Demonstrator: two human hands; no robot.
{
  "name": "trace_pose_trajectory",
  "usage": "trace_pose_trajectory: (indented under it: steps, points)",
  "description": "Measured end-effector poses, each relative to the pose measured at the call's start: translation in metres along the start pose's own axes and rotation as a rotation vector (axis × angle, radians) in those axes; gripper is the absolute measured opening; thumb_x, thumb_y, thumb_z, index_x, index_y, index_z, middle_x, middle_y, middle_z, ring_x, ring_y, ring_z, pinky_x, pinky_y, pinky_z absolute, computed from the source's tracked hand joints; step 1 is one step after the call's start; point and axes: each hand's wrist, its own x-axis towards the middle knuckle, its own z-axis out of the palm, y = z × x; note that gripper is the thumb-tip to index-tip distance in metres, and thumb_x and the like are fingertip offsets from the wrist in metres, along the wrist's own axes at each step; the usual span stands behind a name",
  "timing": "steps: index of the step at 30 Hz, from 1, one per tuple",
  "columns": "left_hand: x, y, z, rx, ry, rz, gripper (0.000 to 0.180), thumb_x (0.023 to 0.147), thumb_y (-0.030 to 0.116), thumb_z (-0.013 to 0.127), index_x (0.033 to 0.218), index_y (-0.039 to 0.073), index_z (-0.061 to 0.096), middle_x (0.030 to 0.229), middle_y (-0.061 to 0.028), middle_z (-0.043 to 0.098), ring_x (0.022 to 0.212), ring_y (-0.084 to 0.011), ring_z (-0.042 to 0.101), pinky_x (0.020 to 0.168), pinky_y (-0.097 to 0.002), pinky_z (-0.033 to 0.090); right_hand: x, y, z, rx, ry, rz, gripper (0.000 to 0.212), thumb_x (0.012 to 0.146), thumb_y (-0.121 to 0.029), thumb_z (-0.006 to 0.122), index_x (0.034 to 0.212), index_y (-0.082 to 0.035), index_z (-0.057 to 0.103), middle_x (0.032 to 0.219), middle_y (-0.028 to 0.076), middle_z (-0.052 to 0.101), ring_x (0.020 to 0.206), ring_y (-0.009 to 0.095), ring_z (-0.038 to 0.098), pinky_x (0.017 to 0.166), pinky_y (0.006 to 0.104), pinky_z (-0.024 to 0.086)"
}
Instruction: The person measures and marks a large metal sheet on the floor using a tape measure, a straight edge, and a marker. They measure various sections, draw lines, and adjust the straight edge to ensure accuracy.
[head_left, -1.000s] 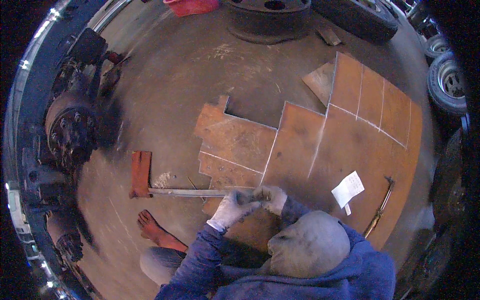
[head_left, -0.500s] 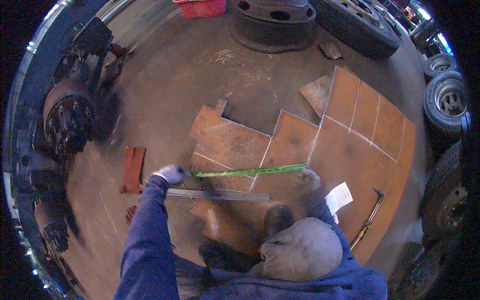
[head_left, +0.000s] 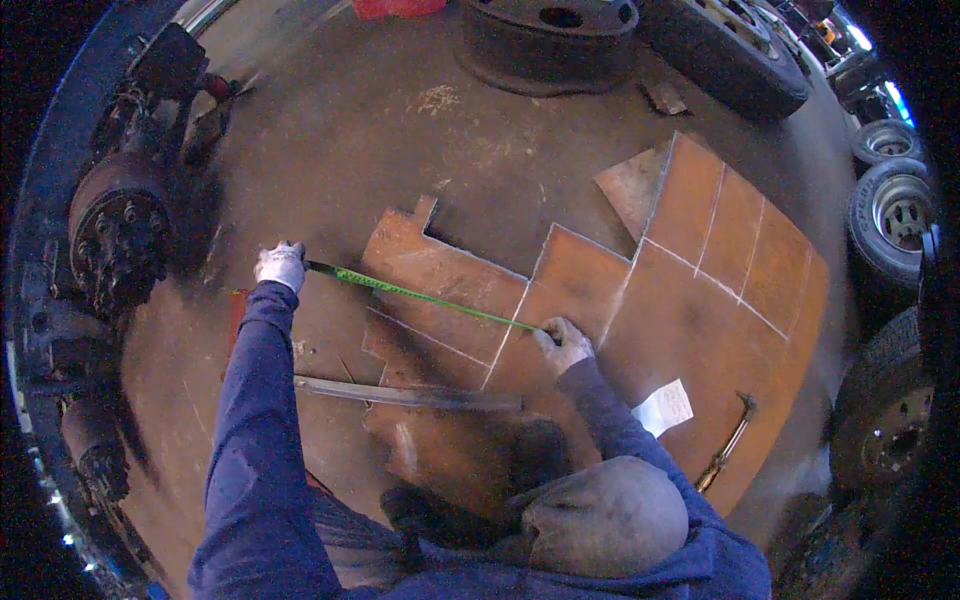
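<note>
My left hand (head_left: 281, 266), in a light glove, is closed on the case end of a tape measure, out past the left edge of a rusty steel plate (head_left: 580, 282). From it the green tape blade (head_left: 430, 298) runs slantwise to my right hand (head_left: 564, 347). That gloved hand pinches the blade's other end low over the plate, close to a white chalk line. More chalk lines cross the plate, whose far edge is cut in steps. Most of the tape case is hidden by my left hand. Nearer to me lies a long flat metal bar (head_left: 410, 395), partly on the plate.
A white paper (head_left: 664, 407) and a torch-like tool with an angled head (head_left: 728, 440) lie on the plate's right part. A wheel rim (head_left: 545, 45) and a large tyre (head_left: 725, 55) are at the back. Dark axle hubs (head_left: 120, 230) line the left.
My left hand has moved left and away from me with the tape case. My right hand has come left with the blade's end, so the tape now slants across the plate's left part.
</note>
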Motion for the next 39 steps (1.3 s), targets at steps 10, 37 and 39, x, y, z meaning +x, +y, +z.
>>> trace_pose_trajectory:
  steps: [10, 37, 39]
  points:
    - [0.016, -0.010, -0.026, 0.062, -0.071, 0.050, 0.017, 0.095, 0.028, 0.063, 0.110, 0.022, 0.068, 0.117, -0.0127, 0.064, 0.105, -0.0431, 0.063, 0.085, -0.0519, 0.055, 0.005, -0.022, -0.013, -0.192, -0.151, -0.120, 0.031, 0.095, -0.035, 0.064, 0.119, -0.016, 0.066, 0.112, 0.014, 0.072, 0.103, 0.034, 0.069, 0.088, 0.0451, 0.055]
    - [0.178, 0.028, 0.048, -0.280, -0.218, 0.903, 0.028, 0.089, 0.015, 0.059, 0.114, 0.009, 0.070, 0.114, -0.0195, 0.071, 0.107, -0.0401, 0.066, 0.094, -0.0476, 0.053, -0.154, -0.022, -0.005, 0.285, -0.089, 0.498, 0.032, 0.100, -0.030, 0.061, 0.115, -0.003, 0.068, 0.089, 0.012, 0.072, 0.068, 0.022, 0.066, 0.063, 0.0355, 0.054]
    - [0.177, 0.051, 0.034, -0.316, -0.239, 1.094, 0.031, 0.087, 0.012, 0.059, 0.117, 0.009, 0.070, 0.113, -0.0193, 0.071, 0.106, -0.0393, 0.067, 0.094, -0.0469, 0.053, -0.204, -0.027, 0.000, 0.470, 0.041, 0.550, 0.030, 0.102, -0.029, 0.058, 0.115, -0.003, 0.067, 0.087, 0.011, 0.071, 0.061, 0.018, 0.062, 0.055, 0.0329, 0.052]
